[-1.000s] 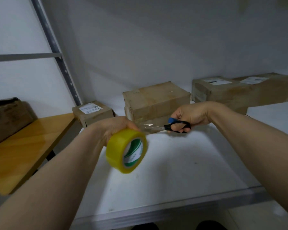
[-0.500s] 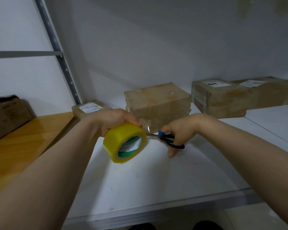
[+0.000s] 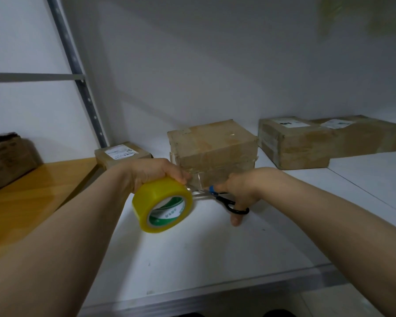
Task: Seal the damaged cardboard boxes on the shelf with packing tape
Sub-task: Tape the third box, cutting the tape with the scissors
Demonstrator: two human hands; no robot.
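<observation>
My left hand [image 3: 153,173] grips a yellow roll of packing tape [image 3: 162,204] with a green and white core, held above the white shelf [image 3: 215,252]. A clear strip of tape runs from the roll to the front of the middle cardboard box [image 3: 212,147]. My right hand [image 3: 238,191] holds black-handled scissors [image 3: 224,200] with a blue pivot, their blades lying at the strip close to the roll. The box stands just behind both hands, its lower front partly hidden by them.
A small labelled box [image 3: 121,154] sits at the back left by the grey upright post [image 3: 78,72]. Two larger labelled boxes [image 3: 306,143] stand at the back right. A wooden surface [image 3: 32,193] with a dark box [image 3: 7,156] lies left. The shelf's metal front edge [image 3: 215,294] is near.
My right hand has come down and left with the scissors, turning them toward the tape strip by the roll. My left hand tilted the roll slightly and moved closer to the box.
</observation>
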